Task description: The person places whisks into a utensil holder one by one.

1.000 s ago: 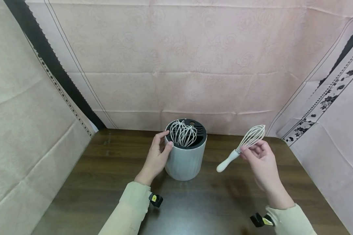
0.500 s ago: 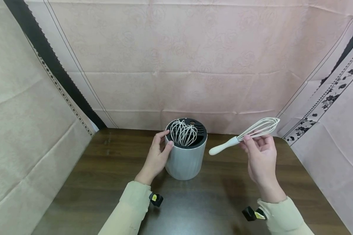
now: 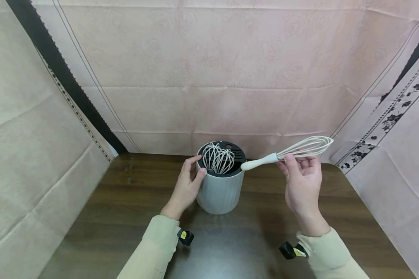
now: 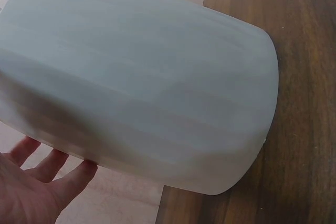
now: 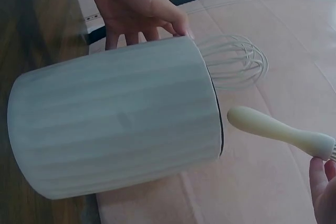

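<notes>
A white, ribbed utensil holder [image 3: 218, 195] with a black slotted top stands upright on the table. My left hand [image 3: 184, 186] grips its left side at the rim, with the thumb toward me. Inside, the wire head of one whisk [image 3: 218, 158] sticks up above the opening. My right hand [image 3: 303, 190] pinches a second whisk [image 3: 259, 161] by its wires near the handle. That whisk lies nearly level in the air, wires to the right. In the right wrist view its pale handle end [image 5: 247, 119] is just off the holder's rim, not inside.
Dark brown wood table [image 3: 132, 217] lies under the holder. Behind it hangs a pale pink patterned cloth [image 3: 230, 77], with more cloth at the left [image 3: 28, 155] and right [image 3: 398, 166]. Each wrist carries a small black strap device [image 3: 186, 236].
My right hand has moved left and slightly up, bringing the whisk toward the holder. The whisk has turned from slanting to nearly level. My left hand and the holder have stayed put.
</notes>
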### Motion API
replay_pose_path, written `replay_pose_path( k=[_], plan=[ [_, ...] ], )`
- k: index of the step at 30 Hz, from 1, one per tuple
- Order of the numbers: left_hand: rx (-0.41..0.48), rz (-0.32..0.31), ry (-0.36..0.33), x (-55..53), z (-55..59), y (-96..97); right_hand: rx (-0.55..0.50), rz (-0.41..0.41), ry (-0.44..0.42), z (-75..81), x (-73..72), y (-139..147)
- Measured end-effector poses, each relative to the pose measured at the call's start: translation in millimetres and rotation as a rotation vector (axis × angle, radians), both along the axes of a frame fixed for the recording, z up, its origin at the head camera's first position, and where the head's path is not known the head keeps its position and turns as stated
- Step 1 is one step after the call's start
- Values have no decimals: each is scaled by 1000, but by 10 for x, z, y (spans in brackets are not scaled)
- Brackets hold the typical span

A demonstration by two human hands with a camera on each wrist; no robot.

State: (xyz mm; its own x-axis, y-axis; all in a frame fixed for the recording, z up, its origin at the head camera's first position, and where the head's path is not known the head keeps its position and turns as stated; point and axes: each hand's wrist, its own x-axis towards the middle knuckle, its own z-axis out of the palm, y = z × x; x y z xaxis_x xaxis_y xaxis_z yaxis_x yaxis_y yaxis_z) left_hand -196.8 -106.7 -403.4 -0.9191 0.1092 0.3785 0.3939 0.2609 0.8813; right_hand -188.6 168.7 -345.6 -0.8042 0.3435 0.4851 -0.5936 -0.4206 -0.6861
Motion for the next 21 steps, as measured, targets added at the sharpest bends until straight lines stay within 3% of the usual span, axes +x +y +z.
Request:
replay_pose_path(
  k=[7,21],
  plan=[
    [-3,3,-3,6,-3,-1,38,19,-17,-18,-12,-124],
    [-9,3,-12,-2,-5,-10,281,79,-61,-88,-43,-293]
  ],
)
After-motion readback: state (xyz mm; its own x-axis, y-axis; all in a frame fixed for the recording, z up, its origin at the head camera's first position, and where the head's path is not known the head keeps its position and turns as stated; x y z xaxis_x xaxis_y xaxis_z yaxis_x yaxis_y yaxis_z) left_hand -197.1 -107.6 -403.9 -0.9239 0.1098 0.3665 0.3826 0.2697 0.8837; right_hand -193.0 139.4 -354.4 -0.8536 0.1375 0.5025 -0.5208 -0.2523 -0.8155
